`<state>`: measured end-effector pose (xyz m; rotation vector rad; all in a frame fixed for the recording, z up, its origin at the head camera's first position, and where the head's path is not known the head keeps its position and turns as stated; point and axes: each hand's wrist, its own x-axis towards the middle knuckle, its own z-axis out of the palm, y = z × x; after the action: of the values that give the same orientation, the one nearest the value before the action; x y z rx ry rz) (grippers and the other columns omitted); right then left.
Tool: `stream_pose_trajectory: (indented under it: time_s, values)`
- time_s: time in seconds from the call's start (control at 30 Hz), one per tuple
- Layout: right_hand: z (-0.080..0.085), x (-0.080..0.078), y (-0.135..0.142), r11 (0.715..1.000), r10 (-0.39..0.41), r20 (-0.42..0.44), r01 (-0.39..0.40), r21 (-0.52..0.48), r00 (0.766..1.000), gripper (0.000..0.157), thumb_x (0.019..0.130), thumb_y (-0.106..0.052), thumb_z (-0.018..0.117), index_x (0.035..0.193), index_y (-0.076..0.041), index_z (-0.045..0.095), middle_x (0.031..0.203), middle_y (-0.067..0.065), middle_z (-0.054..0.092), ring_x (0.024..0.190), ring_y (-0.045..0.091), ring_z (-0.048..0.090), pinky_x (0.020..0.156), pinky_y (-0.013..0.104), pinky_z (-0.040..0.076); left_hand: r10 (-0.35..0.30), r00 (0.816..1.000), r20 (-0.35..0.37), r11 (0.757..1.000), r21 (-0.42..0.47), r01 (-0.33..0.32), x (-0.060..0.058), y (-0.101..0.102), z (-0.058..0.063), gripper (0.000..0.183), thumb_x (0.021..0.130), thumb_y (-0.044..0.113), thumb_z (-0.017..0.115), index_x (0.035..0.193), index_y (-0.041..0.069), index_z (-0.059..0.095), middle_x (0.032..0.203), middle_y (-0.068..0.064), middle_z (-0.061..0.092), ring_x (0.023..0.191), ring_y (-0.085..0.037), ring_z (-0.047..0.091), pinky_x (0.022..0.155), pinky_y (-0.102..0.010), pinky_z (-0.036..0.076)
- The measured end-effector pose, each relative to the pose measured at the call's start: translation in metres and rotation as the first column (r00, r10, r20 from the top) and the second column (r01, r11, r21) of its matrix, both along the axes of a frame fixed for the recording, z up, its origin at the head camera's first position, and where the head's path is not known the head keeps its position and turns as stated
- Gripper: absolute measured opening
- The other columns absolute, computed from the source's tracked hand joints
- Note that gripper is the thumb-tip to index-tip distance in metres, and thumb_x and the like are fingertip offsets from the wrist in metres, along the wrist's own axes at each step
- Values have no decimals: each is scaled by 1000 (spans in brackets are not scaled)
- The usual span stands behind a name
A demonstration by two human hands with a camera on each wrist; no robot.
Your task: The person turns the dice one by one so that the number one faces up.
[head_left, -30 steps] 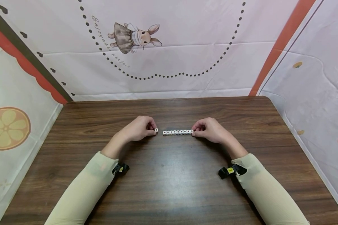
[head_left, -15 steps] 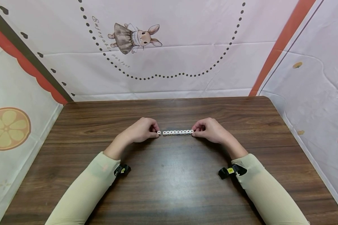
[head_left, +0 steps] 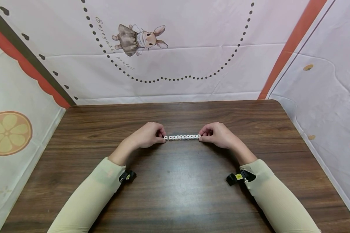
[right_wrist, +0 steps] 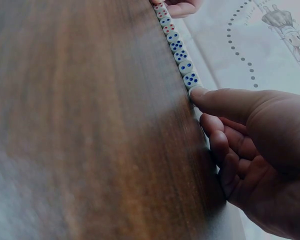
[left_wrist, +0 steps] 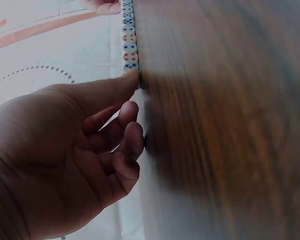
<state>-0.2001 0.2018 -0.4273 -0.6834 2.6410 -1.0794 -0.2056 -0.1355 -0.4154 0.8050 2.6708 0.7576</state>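
Several white dice (head_left: 184,137) stand in a straight row on the brown table, side by side. Blue and red pips show on their near faces in both wrist views. At the row's left end, my left hand (head_left: 145,135) pinches a single die (head_left: 165,138) between thumb and fingers. A very narrow gap shows between that die and the row in the head view. My right hand (head_left: 218,135) pinches the die (right_wrist: 192,91) at the right end, which the thumb mostly covers. The other fingers of both hands are loosely curled near the tabletop.
The dark wood-grain table (head_left: 175,194) spreads around the hands, its back edge along a pale printed cloth (head_left: 192,58). Black straps with small devices sit at the left wrist (head_left: 127,176) and right wrist (head_left: 240,178).
My left hand has moved slightly right and toward me with its die, narrowing the gap to the row. The right hand and the row have stayed essentially in place.
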Motion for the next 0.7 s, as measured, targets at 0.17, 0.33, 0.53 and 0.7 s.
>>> stream_pose_trajectory:
  time_s: [0.17, 0.33, 0.53, 0.7]
  values:
    - [-1, 0, 0, 1000, 1, -1, -1, -2, 1000, 10, 93, -20, 84, 98, -13, 79, 83, -6, 69, 78, 15, 61, 75, 36, 50, -5, 1000, 0, 1000, -9, 5, 0, 2, 0, 13, 92, 16, 84, 94, 12, 71, 83, 5, 64, 79, -11, 59, 79, -34, 49]
    - [0, 0, -1, 1000, 1, 1, -1, -4, 1000, 10, 93, -19, 85, 98, -13, 79, 82, -6, 69, 77, 15, 61, 73, 35, 49, -5, 1000, -1, 1000, -11, 5, 1, 3, 1, 13, 93, 16, 84, 95, 12, 71, 83, 5, 64, 79, -12, 59, 79, -34, 49]
    - [-1, -1, -1, 1000, -2, 3, 2, 2, 1000, 10, 93, -20, 85, 98, -14, 79, 82, -6, 69, 77, 16, 61, 74, 36, 50, -5, 1000, -7, 1000, -8, 5, 1, 4, 1, 14, 93, 17, 84, 95, 12, 71, 83, 5, 63, 78, -12, 58, 79, -34, 49]
    - [-1, -1, -1, 1000, -3, 6, 3, 2, 1000, 10, 93, -20, 85, 98, -13, 79, 83, -6, 69, 77, 15, 61, 74, 36, 50, -7, 1000, -8, 1000, -1, 7, 1, 5, -1, 14, 92, 16, 84, 95, 12, 71, 81, 5, 63, 76, -11, 58, 77, -33, 48]
